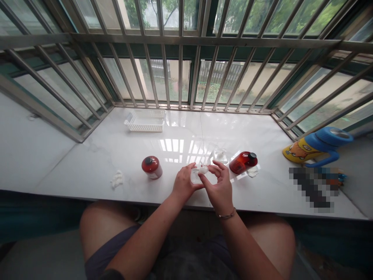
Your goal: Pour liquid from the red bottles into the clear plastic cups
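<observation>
Clear container (196,177) in left hand (184,181), long axis seemingly crosswise, right hand (219,188) of unclear grip.

small clear container (196,177), held in the fingers (204,181), rounded white piece (203,170) at its right end

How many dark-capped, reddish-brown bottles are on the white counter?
2: one dark-capped, reddish-brown bottle left of the left hand, another right of the right hand. The pixelated patch farther right can't be read.
</observation>
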Available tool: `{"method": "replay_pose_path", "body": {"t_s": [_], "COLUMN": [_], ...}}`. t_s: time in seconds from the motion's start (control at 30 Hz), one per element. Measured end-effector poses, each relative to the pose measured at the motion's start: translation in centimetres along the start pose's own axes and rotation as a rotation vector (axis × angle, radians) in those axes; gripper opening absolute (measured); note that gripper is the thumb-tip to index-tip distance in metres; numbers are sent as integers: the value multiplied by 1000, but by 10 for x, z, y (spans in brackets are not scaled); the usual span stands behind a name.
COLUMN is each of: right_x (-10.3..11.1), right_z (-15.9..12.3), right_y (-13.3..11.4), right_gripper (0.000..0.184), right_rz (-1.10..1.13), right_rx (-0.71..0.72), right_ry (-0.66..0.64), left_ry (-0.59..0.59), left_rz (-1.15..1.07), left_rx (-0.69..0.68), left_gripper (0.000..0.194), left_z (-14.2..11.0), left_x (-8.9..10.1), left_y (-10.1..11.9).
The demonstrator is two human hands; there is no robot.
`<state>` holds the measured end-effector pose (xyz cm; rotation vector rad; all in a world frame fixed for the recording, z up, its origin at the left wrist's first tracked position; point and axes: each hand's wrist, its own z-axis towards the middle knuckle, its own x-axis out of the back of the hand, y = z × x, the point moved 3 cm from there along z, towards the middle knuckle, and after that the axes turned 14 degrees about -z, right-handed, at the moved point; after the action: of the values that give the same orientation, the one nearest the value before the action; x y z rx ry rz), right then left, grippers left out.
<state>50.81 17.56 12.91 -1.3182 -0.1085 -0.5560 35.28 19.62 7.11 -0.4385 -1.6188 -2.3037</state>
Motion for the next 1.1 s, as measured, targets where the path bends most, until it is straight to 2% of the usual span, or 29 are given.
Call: {"method": "replay_pose_path", "body": {"t_s": [0.1,0.2,0.33,0.53,0.97,1.1], "right_x": [0,4,8,9,11,18], "right_z": [-1,-1,1,5,5,4], "right_y": [0,0,-1,2,6,9], "right_gripper": [70,65,63,68,69,69], "right_rz": [45,70,73,112,161,244], "right_rx": [-21,3,58,0,-73,-104], "right_ry": [0,42,-4,8,4,36], "left_ry": [4,2,-5,12,3,4], "left_rz": [-5,-14,-19,-20,-18,-16], "left_rx": [3,7,-1,-10,13,21], "left_gripper": [90,93,93,101,105,106], "left_z": [0,0,0,0,1,0], "left_x": [0,1,1,1,2,3], "left_y": [0,2,3,1,2,3]}}
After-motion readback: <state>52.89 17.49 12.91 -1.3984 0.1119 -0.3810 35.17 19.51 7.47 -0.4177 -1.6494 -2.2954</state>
